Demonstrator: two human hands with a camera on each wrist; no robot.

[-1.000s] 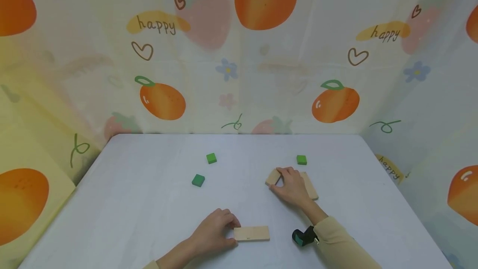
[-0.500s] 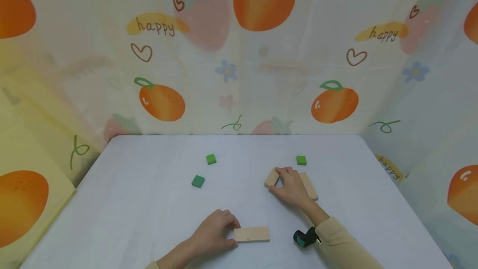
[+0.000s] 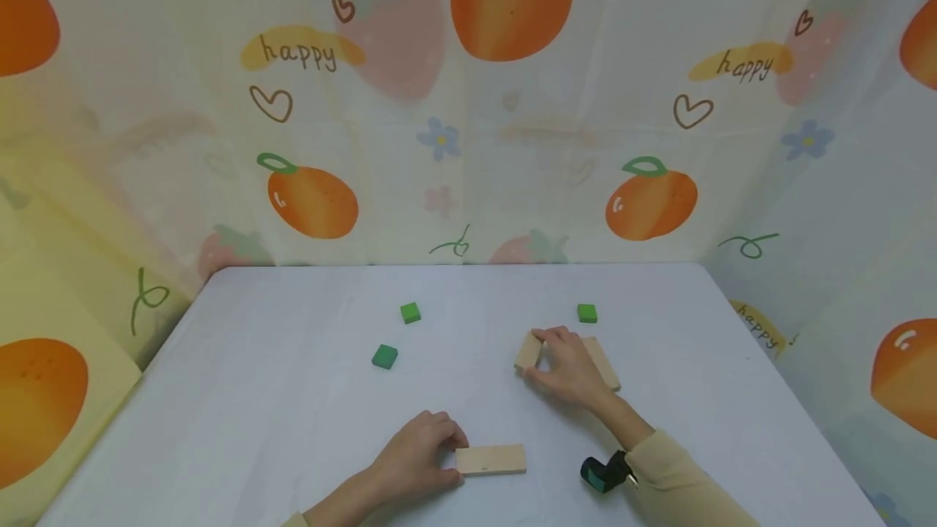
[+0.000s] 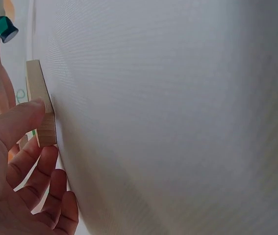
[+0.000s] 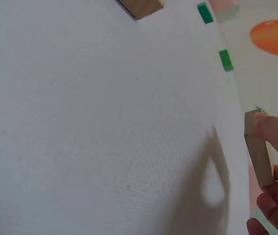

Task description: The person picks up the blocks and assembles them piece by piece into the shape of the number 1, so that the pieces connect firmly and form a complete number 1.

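At the near side of the white table, my left hand (image 3: 420, 455) pinches the left end of a flat wooden block (image 3: 492, 459). The left wrist view shows the thumb on the face of this block (image 4: 41, 98), with the fingers curled at its end. Farther right, my right hand (image 3: 569, 368) grips a second wooden block (image 3: 529, 351) between thumb and fingers. In the right wrist view this block (image 5: 259, 154) has the thumb at one end and fingertips at the other. A third wooden block (image 3: 602, 363) lies just right of that hand, partly hidden behind it.
Several green pieces lie farther back: a dark green one (image 3: 385, 356) and a lighter one (image 3: 411, 312) on the left, another (image 3: 587, 313) behind the right hand. A black camera (image 3: 606, 472) is on the right wrist. A fruit-print curtain (image 3: 468, 185) borders the table (image 3: 256, 397).
The block in my right hand has turned slightly and now points more away from me. The whole head view has shifted a little; my left hand keeps its hold on its block.
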